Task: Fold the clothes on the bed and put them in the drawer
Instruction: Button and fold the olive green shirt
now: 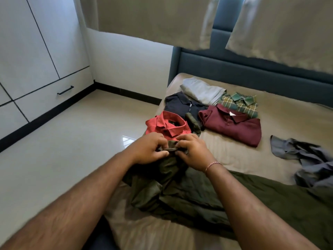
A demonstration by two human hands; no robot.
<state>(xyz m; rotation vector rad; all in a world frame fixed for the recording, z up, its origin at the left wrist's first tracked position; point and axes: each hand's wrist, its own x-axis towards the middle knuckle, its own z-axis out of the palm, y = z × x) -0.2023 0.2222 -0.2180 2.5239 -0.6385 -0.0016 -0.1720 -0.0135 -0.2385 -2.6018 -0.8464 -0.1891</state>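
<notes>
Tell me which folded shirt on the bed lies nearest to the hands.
The red shirt: it lies just beyond both hands, left and right; the others lie farther away.

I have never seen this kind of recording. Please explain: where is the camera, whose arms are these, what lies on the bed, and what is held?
There is one picture, from a camera worn on a person's head, looking down at their own bare arms. No machine is involved. The left hand and right hand both pinch the top edge of a dark green shirt spread on the bed. Beyond lie folded clothes: a red shirt, a maroon shirt, a navy shirt, a checked shirt and a grey garment. A crumpled grey shirt waits at the right.
</notes>
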